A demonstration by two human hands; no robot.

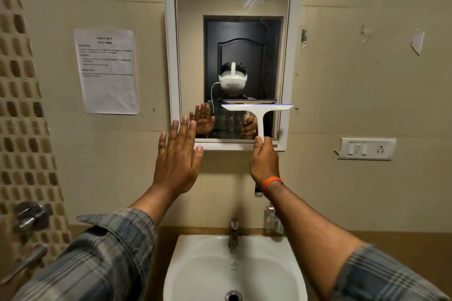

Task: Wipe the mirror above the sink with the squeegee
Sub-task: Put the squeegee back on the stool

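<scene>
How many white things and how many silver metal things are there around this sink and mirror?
White: 5 – squeegee, mirror frame, sink, switch plate, paper notice
Silver metal: 2 – sink tap, wall valve
Total: 7

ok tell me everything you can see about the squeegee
The squeegee is white, plastic by the look, T-shaped, with a wide head edged in blue and a straight handle. It stands upright, head level, against the lower right of the mirror, where its reflection shows. The right hand grips the lower handle; nothing else touches it.
</scene>
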